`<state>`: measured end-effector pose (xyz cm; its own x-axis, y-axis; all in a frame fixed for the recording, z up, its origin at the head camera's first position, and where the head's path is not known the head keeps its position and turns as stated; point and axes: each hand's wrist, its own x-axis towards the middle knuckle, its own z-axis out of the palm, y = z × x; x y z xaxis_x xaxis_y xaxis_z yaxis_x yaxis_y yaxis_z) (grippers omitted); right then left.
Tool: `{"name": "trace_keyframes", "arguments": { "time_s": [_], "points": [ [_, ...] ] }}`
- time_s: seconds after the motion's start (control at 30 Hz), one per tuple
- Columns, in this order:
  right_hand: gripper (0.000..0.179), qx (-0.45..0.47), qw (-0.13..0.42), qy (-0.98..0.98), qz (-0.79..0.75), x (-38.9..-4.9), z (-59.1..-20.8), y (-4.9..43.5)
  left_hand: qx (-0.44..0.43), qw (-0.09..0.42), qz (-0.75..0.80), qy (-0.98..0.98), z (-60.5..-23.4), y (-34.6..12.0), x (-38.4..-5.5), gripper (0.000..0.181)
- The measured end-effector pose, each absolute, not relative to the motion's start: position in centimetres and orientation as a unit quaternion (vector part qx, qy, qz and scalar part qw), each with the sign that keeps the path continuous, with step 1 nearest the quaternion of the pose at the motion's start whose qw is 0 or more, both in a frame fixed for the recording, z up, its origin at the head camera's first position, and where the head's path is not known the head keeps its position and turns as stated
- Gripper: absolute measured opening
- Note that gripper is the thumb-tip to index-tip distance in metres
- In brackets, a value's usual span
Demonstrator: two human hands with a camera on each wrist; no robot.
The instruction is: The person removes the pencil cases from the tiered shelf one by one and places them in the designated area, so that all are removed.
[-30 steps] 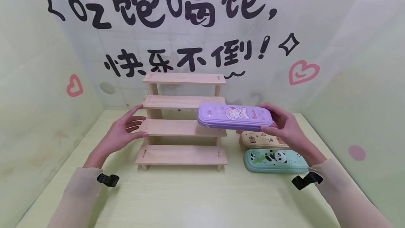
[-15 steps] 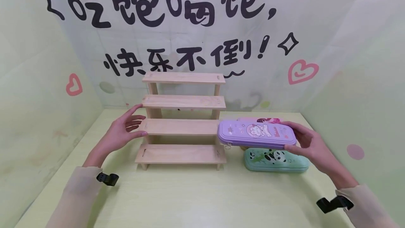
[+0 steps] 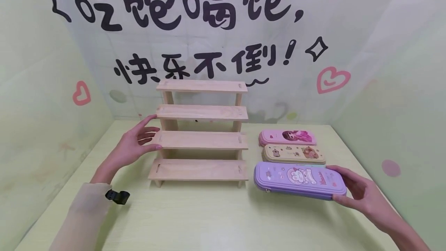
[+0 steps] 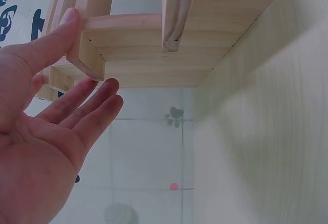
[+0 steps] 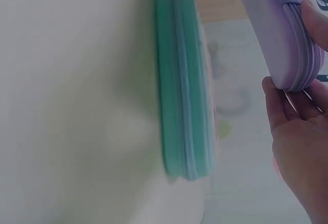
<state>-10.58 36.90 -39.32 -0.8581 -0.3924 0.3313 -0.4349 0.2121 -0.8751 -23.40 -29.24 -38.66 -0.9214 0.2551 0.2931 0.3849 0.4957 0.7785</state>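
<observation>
In the head view my right hand (image 3: pixel 371 200) grips the right end of a lilac pencil case (image 3: pixel 301 179) with a rabbit print, thumb in front and fingers behind. The case is level, raised above the table, hiding most of a green pencil case (image 5: pixel 179 85), which shows in the right wrist view. Behind it lie a beige pencil case (image 3: pixel 294 153) and a pink one (image 3: pixel 278 137). My left hand (image 3: pixel 130 148) touches the left side of a four-step wooden display rack (image 3: pixel 200 140). Its fingers are relaxed and spread at the board ends (image 4: pixel 87 60).
The rack stands on a pale wooden table (image 3: pixel 195 216), left of the pencil cases. A printed backdrop (image 3: pixel 223 42) with black lettering closes off the back, and pale side panels stand at left and right.
My right hand has carried the lilac pencil case away from the rack, right, down and toward me, over the green one. The beige and pink cases are now uncovered. My left hand has stayed put.
</observation>
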Motion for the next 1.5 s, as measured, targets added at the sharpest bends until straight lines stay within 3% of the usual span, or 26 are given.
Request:
{"name": "trace_keyframes", "arguments": {
  "time_s": [0.47,1.5],
  "points": [
    [0.067,0.22,-0.024,-0.806,0.549,-7.3,-41.0,39.6,-0.186,0.075,-0.457,-0.867,-38.6,-29.2,-23.3,0.1],
    [0.066,0.223,0.002,-0.847,0.482,-8.1,-43.6,42.6,-0.185,0.07,-0.459,-0.866,-38.6,-29.2,-23.3,0.101]
  ]
}}
